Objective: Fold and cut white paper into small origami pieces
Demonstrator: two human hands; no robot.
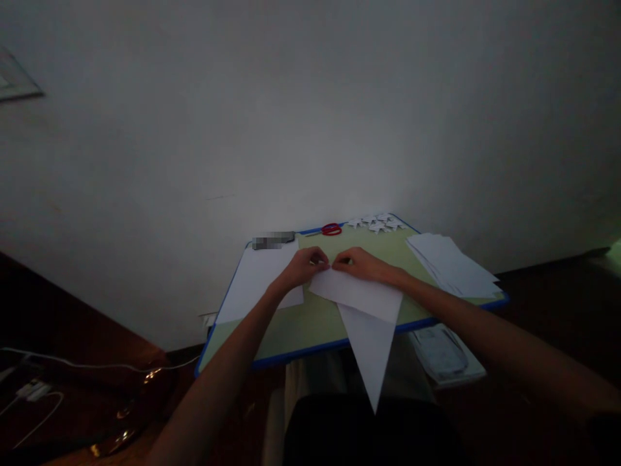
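A white sheet of paper (366, 310), folded into a long triangle, lies on a small green table (310, 323) with a blue rim; its point hangs over the near edge. My left hand (303, 265) and my right hand (359, 264) meet at the paper's far edge, fingers curled and pinching it, fingertips almost touching each other.
A white sheet (257, 278) lies at the left of the table and a stack of white sheets (451, 264) at the right. Red scissors (330, 229) and several small folded paper shapes (376, 223) sit at the far edge by the wall. Cables (58, 375) lie on the dark floor at left.
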